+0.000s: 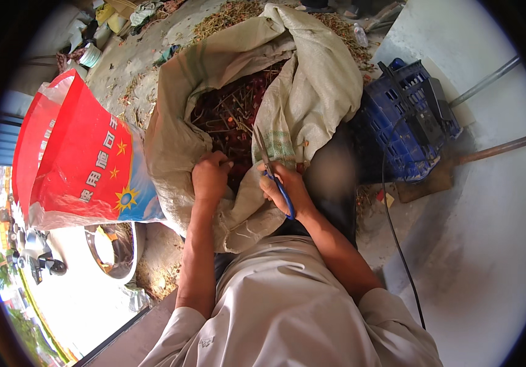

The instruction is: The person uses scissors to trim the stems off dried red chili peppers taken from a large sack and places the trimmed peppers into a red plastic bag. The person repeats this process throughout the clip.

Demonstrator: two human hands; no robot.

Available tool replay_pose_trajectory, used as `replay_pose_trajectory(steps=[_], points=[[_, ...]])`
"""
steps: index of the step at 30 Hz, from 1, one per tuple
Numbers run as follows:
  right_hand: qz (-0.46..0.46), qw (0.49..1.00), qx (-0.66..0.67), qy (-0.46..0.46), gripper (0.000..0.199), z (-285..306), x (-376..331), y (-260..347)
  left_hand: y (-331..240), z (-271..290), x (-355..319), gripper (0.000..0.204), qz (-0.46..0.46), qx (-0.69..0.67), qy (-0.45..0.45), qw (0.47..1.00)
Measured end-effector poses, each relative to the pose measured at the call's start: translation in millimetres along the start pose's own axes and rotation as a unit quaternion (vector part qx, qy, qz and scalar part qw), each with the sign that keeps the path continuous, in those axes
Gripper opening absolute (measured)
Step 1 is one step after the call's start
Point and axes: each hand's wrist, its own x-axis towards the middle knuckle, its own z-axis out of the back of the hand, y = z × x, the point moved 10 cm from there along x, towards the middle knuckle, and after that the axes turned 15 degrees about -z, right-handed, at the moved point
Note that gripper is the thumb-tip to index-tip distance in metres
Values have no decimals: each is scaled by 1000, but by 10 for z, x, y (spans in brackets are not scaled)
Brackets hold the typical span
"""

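Observation:
A large pale woven sack [180,137] stands open in front of me, its rim rolled outward. Dry brown stalks and dark red pieces [232,116] fill its inside. At the near left of the opening, my left hand [210,176] is closed with its fingertips over the contents; what it pinches is too small to make out. My right hand [288,188] grips a pair of scissors [268,164] by blue handles, at the sack's near right edge. The scissors' blades point away from me over the opening, and they look nearly closed.
A red and blue printed bag [82,156] stands at left, beside a round white container [134,251]. To the right is a blue plastic crate [400,119], with a black cable [397,244] hanging near it. Plant scraps [229,18] and a clear bottle [360,35] lie beyond the sack.

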Motion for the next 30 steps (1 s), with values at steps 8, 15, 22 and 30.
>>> replay_pose_trajectory(steps=[8,15,22,30], points=[[-17,998,-20,50,48,-109,27,-102,123,251,-96,10,227,-470,-151,839],[-33,998,-26,42,42,-147,78,-112,-36,453,-220,8,236,-442,-159,851],[5,990,-127,-67,40,-74,38,250,-498,-13,-480,14,42,-282,-33,958],[48,990,-118,-62,25,3,-11,315,-895,59,-353,17,-59,-232,56,969]])
